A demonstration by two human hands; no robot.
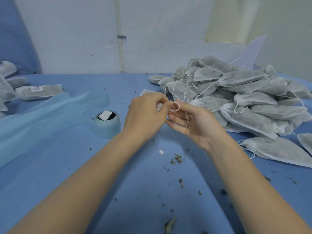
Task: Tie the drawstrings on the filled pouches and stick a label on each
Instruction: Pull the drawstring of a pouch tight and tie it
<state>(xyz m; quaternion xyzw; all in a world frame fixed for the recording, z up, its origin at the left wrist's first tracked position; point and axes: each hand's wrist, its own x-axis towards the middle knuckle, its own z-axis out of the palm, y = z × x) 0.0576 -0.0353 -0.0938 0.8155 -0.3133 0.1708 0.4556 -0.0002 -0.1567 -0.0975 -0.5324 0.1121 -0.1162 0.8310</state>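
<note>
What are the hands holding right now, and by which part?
The left hand pinches a pouch's drawstring by its loop near the pouch mouth; the right hand has the loop around a fingertip. The pouch is mostly hidden.

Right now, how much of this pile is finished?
Little looks done: on the left, a pouch with a label lies among a few others. In hand, the left hand grips one pouch while the right hand has its drawstring looped round a finger. Left to do: the big heap of pouches on the right, strings loose, no labels visible. The label roll waits nearby.
</note>
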